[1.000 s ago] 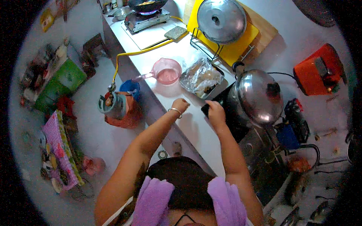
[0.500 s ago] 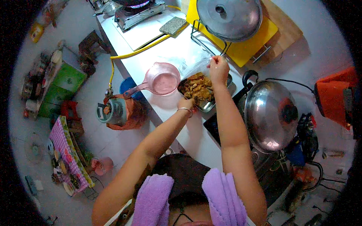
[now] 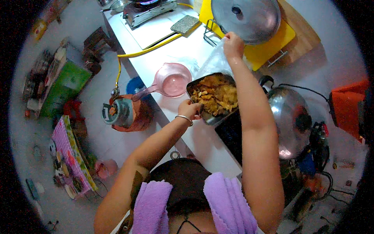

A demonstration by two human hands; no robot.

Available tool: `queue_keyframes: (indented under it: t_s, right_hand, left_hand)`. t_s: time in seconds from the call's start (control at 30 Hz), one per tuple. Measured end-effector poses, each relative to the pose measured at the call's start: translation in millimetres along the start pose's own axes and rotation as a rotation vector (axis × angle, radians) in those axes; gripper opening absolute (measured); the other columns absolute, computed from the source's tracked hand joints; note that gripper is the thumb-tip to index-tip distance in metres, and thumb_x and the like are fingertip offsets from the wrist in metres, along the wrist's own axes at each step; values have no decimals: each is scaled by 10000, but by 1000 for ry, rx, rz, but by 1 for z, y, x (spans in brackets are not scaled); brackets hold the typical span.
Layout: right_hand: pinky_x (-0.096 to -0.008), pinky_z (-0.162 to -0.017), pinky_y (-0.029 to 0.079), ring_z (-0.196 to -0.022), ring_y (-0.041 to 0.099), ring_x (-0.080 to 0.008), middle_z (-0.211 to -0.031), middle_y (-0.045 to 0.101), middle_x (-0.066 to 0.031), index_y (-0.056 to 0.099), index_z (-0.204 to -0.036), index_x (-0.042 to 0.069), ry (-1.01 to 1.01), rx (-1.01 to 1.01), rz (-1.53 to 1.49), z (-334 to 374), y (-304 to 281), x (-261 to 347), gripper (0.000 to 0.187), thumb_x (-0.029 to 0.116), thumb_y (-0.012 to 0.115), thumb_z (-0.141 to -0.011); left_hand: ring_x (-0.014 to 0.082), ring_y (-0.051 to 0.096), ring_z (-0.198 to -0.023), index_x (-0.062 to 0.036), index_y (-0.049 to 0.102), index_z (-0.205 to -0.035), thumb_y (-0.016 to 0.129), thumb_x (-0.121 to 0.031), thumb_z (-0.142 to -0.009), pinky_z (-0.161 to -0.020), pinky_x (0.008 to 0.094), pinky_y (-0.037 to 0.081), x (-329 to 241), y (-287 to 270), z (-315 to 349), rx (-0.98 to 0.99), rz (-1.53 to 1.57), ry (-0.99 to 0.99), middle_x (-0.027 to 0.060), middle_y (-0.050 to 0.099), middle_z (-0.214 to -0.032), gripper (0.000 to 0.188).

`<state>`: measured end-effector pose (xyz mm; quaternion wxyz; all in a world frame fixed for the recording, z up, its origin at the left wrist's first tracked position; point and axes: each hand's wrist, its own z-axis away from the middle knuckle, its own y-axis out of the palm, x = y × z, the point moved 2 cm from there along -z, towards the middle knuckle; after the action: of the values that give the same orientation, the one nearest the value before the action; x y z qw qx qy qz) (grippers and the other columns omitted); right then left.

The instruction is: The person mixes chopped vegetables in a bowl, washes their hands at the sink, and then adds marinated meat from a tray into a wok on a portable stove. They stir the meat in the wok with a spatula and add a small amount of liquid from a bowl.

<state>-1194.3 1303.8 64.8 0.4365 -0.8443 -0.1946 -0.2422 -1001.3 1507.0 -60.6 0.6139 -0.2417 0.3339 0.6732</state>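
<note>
A metal tray of brown, cooked-looking food pieces is tilted above the white counter. My left hand grips its near left corner, fingers closed on the rim. Past the tray's far edge, my right hand pinches the top of a clear plastic bag and holds it up. The bag hangs down to the tray's far side; whether its mouth is around the rim I cannot tell. Close by on the left sits a pink long-handled dipper.
A lidded steel wok stands right of my right forearm. Farther back are a large grey lid on a yellow board, a lit gas stove and a yellow hose. A gas cylinder stands left of the counter.
The tray has been lifted and tipped, its food now facing me more. My right hand has moved up and away, stretching the bag higher.
</note>
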Motion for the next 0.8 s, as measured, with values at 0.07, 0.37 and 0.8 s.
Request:
queue_keyframes:
  t_s: [0.07,0.37,0.8]
  right_hand:
    - [-463,-723,498,-802,633,-399,-840,653,-223,646,-832,40,-3,0,20,-5,4,-7,124,104,555,-778]
    - [-496,-752,486,-861,627,-419,-917,649,-237,653,-891,58,-52,241,318,-26,-14,45,204,156,491,-815]
    - [-320,-424,496,-511,643,-202,-757,681,-142,659,-818,-21,759,-103,238,21,-105,47,261,218,569,-874]
  left_hand:
    - [204,641,-741,-35,570,-1037,616,-99,-792,-566,377,581,-7,-17,9,-7,-72,5,62,604,-852,258]
    - [159,595,-625,-17,611,-1011,628,-39,-680,-507,296,506,-36,-97,58,118,-167,161,48,634,-840,333]
    - [157,570,-652,-20,612,-961,588,-38,-694,-499,295,444,-26,-403,132,233,17,148,53,587,-801,269]
